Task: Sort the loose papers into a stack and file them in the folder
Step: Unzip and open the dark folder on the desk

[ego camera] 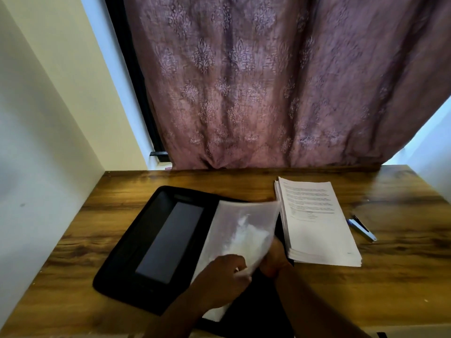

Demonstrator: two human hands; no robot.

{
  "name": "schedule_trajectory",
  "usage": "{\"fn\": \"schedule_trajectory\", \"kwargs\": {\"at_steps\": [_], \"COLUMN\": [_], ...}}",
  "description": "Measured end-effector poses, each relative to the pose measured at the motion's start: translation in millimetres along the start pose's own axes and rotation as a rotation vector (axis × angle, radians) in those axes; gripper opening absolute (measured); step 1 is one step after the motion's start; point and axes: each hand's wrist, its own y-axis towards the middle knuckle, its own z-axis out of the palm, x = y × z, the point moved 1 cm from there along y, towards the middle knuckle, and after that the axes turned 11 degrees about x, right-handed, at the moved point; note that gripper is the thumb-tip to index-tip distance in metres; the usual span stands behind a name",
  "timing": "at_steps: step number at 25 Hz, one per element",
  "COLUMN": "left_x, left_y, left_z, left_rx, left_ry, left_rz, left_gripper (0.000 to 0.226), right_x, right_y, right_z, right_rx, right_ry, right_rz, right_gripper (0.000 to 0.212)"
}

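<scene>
A black folder point(136, 245) lies open on the wooden desk, its left inner flap showing a grey pocket. Translucent plastic sleeve pages point(241, 235) rise from its middle, blurred in motion. My left hand point(224, 274) grips the lower edge of these sleeves. My right hand point(274, 258) sits just behind them, fingers curled at their right edge and partly hidden. A squared stack of printed white papers point(317, 225) rests on the desk to the right of the folder, untouched.
A blue and white pen point(361, 229) lies right of the paper stack. A mauve curtain point(268, 81) hangs behind the wooden desk point(402, 276). A white wall point(36, 167) borders the desk on the left.
</scene>
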Motion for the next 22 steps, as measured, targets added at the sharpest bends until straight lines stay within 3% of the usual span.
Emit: {"fn": "schedule_trajectory", "kwargs": {"at_steps": [2, 3, 4, 6, 9, 15, 19, 22], "left_x": [7, 15, 25, 48, 73, 106, 128, 115], "left_y": [13, 21, 31, 50, 52, 48, 52, 62], "left_z": [13, 18, 21, 23, 28, 21, -15, -30], "left_rx": [0.105, 0.079, -0.015, -0.252, -0.194, -0.148, -0.082, 0.003], "left_ry": [-0.08, -0.125, -0.131, 0.118, 0.288, 0.428, 0.49, 0.49], "left_rz": [-0.002, -0.01, -0.037, -0.179, -0.464, -0.314, -0.194, -0.313], "left_gripper": [0.035, 0.036, 0.033, 0.036, 0.075, 0.11, 0.099, 0.088], "right_x": [4, 3, 5, 3, -3, -26, -53, -60], "right_y": [-5, -4, -2, -1, -8, -29, -47, -49], "right_z": [-26, -38, -43, -48, -44, -31, -12, -6], "right_rx": [-0.19, -0.208, -0.211, -0.234, -0.292, -0.337, -0.174, -0.11], "right_ry": [0.048, 0.034, -0.001, -0.329, -0.556, -0.349, -0.199, 0.047], "right_rz": [0.009, -0.009, -0.004, 0.052, 0.144, 0.231, 0.282, 0.289], "right_gripper": [0.048, 0.057, 0.053, 0.032, 0.035, 0.024, 0.035, 0.03]}}
